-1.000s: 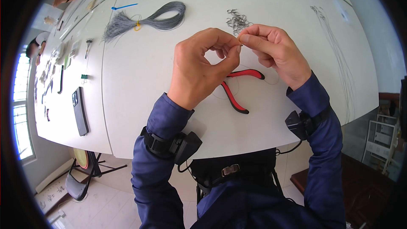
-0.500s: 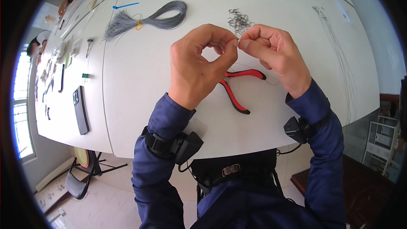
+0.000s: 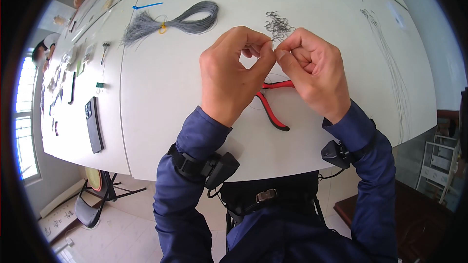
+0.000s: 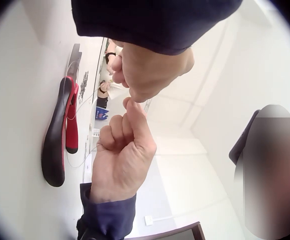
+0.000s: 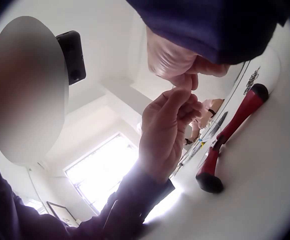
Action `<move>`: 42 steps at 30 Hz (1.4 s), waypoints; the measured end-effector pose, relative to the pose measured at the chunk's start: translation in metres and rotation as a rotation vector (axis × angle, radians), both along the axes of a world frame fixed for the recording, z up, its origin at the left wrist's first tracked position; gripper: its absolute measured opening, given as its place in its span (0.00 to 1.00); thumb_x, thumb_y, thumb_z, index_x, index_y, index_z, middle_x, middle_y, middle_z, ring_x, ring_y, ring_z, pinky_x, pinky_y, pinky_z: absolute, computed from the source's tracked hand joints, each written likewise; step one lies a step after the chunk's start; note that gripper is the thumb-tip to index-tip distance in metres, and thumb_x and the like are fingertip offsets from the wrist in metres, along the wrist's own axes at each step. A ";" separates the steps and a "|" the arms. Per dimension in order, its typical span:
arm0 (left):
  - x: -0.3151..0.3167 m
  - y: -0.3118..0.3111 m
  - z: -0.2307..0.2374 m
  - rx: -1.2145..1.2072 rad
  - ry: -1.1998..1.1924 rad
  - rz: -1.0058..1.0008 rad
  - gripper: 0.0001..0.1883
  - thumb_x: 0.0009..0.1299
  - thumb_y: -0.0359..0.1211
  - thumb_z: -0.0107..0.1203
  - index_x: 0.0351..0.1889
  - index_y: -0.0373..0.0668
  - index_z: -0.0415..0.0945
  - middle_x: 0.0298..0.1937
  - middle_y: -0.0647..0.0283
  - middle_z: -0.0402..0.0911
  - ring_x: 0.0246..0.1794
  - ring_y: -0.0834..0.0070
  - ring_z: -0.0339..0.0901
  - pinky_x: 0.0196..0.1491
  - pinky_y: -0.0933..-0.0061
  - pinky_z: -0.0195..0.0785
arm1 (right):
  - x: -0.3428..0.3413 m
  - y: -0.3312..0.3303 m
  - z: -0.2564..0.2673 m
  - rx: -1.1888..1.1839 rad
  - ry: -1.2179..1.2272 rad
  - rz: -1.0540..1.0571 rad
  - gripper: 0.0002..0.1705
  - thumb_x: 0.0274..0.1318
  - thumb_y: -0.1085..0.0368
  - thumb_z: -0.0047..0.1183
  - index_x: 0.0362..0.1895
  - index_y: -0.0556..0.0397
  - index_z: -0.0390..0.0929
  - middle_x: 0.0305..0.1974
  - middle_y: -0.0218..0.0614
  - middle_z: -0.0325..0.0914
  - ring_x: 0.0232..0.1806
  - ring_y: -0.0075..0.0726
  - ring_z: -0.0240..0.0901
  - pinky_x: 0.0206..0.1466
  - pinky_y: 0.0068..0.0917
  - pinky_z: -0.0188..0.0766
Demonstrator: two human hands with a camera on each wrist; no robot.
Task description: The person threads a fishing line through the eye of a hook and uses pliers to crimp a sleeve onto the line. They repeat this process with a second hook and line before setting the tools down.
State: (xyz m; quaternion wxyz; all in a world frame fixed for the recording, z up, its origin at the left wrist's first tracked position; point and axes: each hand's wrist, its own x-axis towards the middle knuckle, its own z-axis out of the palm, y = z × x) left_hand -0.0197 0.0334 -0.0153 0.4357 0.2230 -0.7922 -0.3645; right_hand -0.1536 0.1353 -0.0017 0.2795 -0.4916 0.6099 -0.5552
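Thumb and forefinger of my left hand (image 3: 234, 75) pinch a tiny dark fish hook (image 3: 273, 40), mostly hidden by the fingertips. My right hand (image 3: 319, 75) meets it tip to tip, its thumb and forefinger pinching a thin line that hardly shows. Both hands are raised over the table, as the left wrist view also shows. Below them lie red-and-black pliers (image 3: 269, 110), handles spread, their head hidden behind the left hand. A fine loop of line curves around the pliers. Just beyond the fingertips is a heap of fish hooks (image 3: 279, 25).
A grey bundle of line (image 3: 140, 29), tied in yellow, lies at the back left near a blue zip tie (image 3: 148, 6). Long strands with hooks (image 3: 385, 53) stretch along the right side. A phone (image 3: 94, 124) is on the left. Other people sit at the far left.
The fingertips have shifted slightly, and the right hand has turned and come down over the end of the upper pliers handle. The pliers and bundle stay put on the table.
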 end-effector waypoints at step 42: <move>0.000 -0.003 -0.002 -0.082 -0.107 -0.184 0.03 0.68 0.23 0.63 0.36 0.34 0.80 0.31 0.59 0.85 0.31 0.74 0.81 0.39 0.74 0.75 | -0.033 -0.010 -0.005 0.001 0.137 -0.031 0.10 0.64 0.62 0.62 0.39 0.57 0.84 0.16 0.18 0.56 0.20 0.14 0.50 0.25 0.21 0.53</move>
